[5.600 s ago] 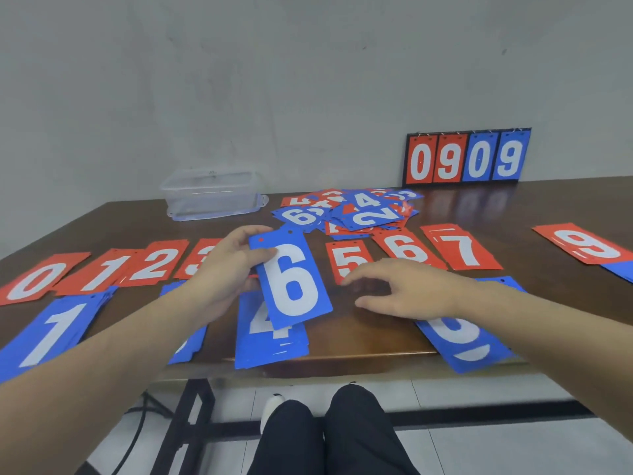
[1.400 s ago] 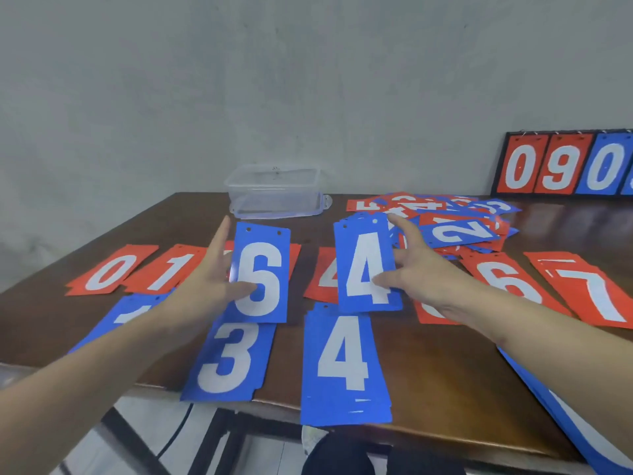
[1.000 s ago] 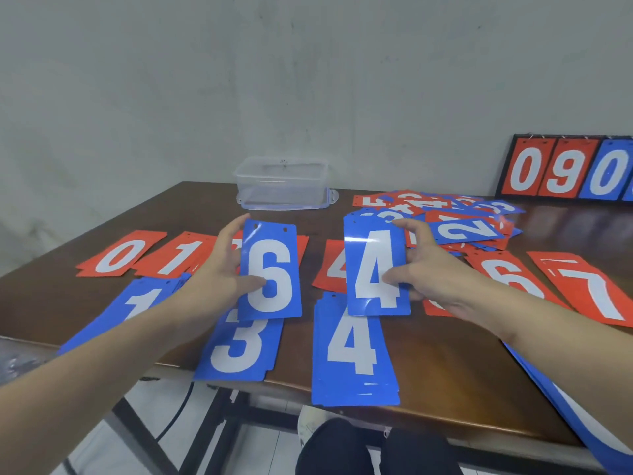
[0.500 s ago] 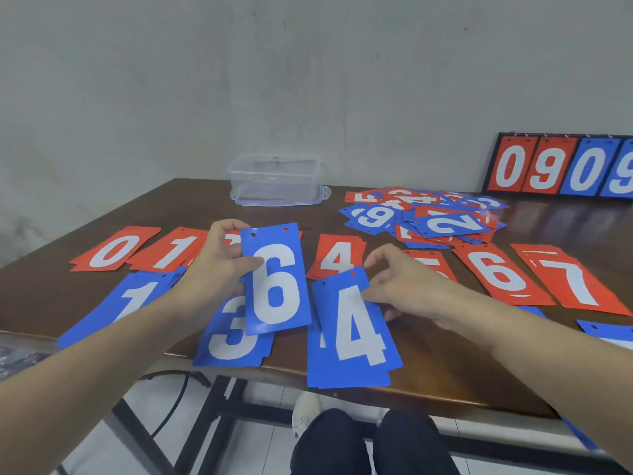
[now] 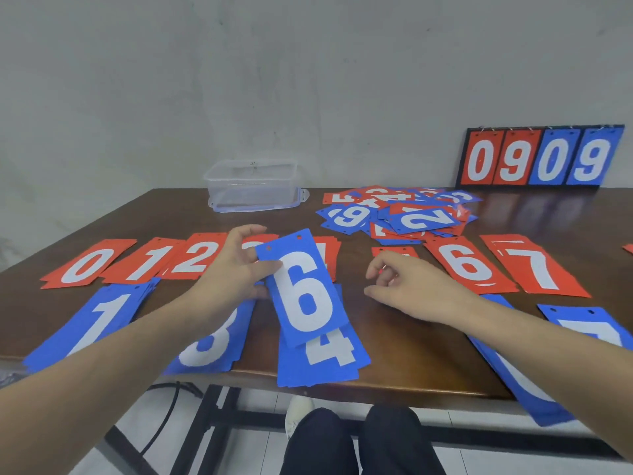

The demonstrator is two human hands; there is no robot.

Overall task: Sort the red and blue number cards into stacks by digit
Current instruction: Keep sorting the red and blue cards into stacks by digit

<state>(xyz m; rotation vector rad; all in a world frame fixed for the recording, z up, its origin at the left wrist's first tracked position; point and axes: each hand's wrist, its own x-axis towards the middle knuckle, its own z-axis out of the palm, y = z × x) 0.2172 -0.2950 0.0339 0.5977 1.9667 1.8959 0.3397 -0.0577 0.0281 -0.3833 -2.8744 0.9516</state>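
Note:
My left hand (image 5: 233, 272) pinches a blue 6 card (image 5: 303, 289) by its upper left edge and holds it over the blue 4 stack (image 5: 325, 358) at the table's front edge. My right hand (image 5: 407, 289) hovers to the right of that card, fingers loosely curled, holding nothing. A red row lies behind: 0 (image 5: 87, 264), 1 (image 5: 150, 258), 2 (image 5: 198, 257), 6 (image 5: 466, 264), 7 (image 5: 534, 267). Blue 1 (image 5: 96, 323) and blue 3 (image 5: 212, 341) stacks lie front left. An unsorted pile (image 5: 400, 214) of red and blue cards sits further back.
A clear plastic box (image 5: 253, 185) stands at the back of the brown table (image 5: 404, 354). A scoreboard (image 5: 541, 156) reading 0909 leans on the wall at the back right. More blue cards (image 5: 582, 327) lie front right, partly under my right forearm. My knees show below the table edge.
My right hand has let go of the blue 4 card, which now lies on the blue 4 stack, and drawn back to the right. My left hand moved the blue 6 card rightward over that stack.

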